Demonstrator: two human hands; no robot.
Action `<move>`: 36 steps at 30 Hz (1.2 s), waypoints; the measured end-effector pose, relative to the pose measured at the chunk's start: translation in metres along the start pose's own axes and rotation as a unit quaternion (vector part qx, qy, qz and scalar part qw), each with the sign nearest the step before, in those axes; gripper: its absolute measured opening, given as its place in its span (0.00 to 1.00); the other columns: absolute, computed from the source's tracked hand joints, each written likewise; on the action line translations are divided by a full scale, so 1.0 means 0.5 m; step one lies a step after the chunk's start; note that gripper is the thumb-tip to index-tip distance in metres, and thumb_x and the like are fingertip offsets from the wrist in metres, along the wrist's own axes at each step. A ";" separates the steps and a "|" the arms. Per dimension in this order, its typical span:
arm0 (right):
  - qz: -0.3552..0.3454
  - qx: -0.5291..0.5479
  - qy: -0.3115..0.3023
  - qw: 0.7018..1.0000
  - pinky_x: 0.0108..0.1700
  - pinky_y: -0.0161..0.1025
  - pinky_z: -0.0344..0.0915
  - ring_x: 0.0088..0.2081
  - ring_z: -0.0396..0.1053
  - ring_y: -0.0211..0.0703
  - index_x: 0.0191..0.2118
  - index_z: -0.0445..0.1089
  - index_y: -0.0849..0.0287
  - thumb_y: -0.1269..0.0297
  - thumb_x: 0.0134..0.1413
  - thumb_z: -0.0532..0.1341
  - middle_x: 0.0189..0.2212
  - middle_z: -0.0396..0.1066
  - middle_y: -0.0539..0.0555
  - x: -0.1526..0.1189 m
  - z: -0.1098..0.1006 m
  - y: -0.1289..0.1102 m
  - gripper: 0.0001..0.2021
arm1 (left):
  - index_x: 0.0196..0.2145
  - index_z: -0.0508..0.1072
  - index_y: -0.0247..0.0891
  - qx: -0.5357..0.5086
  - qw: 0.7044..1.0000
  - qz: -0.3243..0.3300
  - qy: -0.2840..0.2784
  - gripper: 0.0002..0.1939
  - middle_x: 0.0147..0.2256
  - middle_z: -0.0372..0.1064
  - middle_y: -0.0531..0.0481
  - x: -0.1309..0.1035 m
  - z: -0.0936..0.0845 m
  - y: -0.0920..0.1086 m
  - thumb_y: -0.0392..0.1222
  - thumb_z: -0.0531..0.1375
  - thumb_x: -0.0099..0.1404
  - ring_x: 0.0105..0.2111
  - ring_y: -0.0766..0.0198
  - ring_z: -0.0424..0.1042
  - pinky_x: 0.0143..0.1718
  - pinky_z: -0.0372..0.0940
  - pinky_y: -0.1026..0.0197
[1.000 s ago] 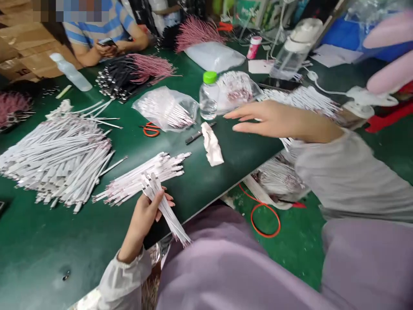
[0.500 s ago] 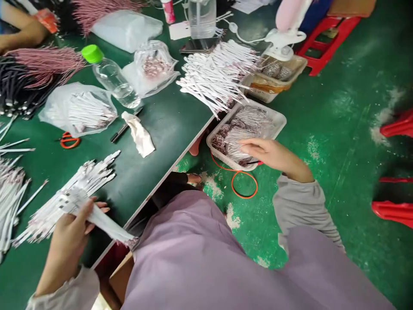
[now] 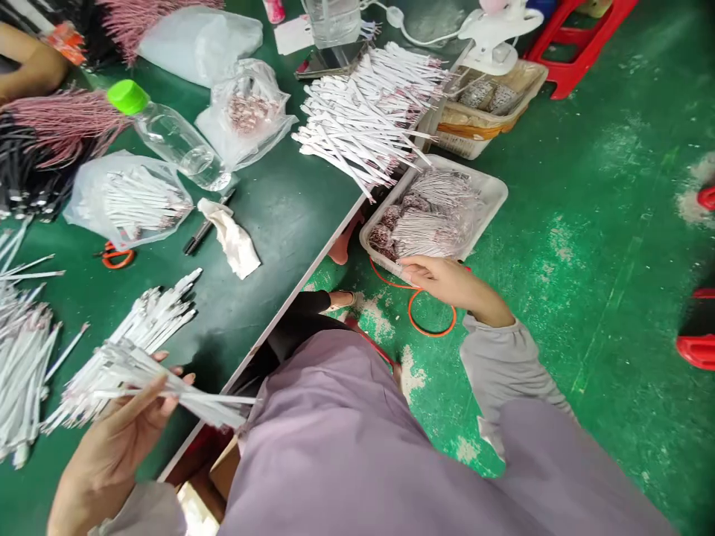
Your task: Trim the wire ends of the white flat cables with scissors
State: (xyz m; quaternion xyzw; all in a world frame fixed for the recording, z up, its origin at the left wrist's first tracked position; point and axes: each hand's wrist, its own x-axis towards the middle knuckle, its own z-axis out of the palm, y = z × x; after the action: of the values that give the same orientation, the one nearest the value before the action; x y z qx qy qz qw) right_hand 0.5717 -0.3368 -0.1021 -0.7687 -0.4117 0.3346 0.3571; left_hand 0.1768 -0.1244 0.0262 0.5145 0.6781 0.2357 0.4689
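My left hand [image 3: 131, 424] is closed around a bundle of white sleeved wires [image 3: 187, 398]. The wires slant over the table edge toward my lap, and one strand sticks out from the rest. Beneath that hand lies a pile of similar white wires [image 3: 150, 320] on the green table. My right hand [image 3: 447, 283] is at the near rim of a white plastic tray [image 3: 494, 195], with its fingers drawn together; whatever they may hold cannot be made out. Inside the tray are bagged bundles of thin pale wires [image 3: 427, 232] with brownish ends.
A large heap of white wires [image 3: 369, 112] lies at the table corner. Left of it are a green-capped bottle [image 3: 173, 145], a crumpled tissue [image 3: 232, 238] and orange-handled scissors [image 3: 117, 257]. An orange loop [image 3: 430, 313] hangs below the tray. Another person's arm [image 3: 30, 63] rests far left.
My right hand has drawn back from the bundles in the tray to its near rim. In my left hand the wire bundle has loosened and fanned out slightly. The view has shifted a little.
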 end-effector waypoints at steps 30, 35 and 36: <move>-0.110 0.182 -0.346 0.914 0.23 0.36 0.54 0.19 0.57 0.34 0.26 0.68 0.58 0.47 0.51 0.66 0.17 0.62 0.46 0.263 0.497 -0.612 0.19 | 0.35 0.78 0.32 -0.341 0.925 -0.027 -0.165 0.21 0.32 0.76 0.47 0.147 -0.051 -0.045 0.50 0.73 0.49 0.32 0.63 0.73 0.29 0.68 0.66; -0.048 0.238 -0.387 0.890 0.22 0.34 0.52 0.19 0.56 0.32 0.28 0.69 0.60 0.50 0.46 0.70 0.18 0.61 0.45 0.261 0.509 -0.611 0.17 | 0.32 0.76 0.32 -0.291 0.947 0.005 -0.134 0.19 0.29 0.74 0.47 0.151 -0.039 -0.066 0.51 0.70 0.52 0.26 0.63 0.71 0.25 0.67 0.63; -0.031 0.251 -0.400 0.881 0.22 0.33 0.51 0.19 0.56 0.31 0.28 0.69 0.60 0.51 0.45 0.70 0.18 0.61 0.45 0.261 0.510 -0.609 0.17 | 0.32 0.76 0.33 -0.282 0.951 0.013 -0.126 0.19 0.27 0.73 0.48 0.151 -0.036 -0.070 0.51 0.70 0.52 0.24 0.64 0.70 0.23 0.66 0.63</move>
State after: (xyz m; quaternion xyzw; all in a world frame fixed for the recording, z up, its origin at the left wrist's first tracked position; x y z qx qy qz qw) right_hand 0.3026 -0.0297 -0.0124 -0.4409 -0.4457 0.6946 0.3527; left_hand 0.1418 -0.0647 -0.0233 0.3955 0.5128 0.3569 0.6733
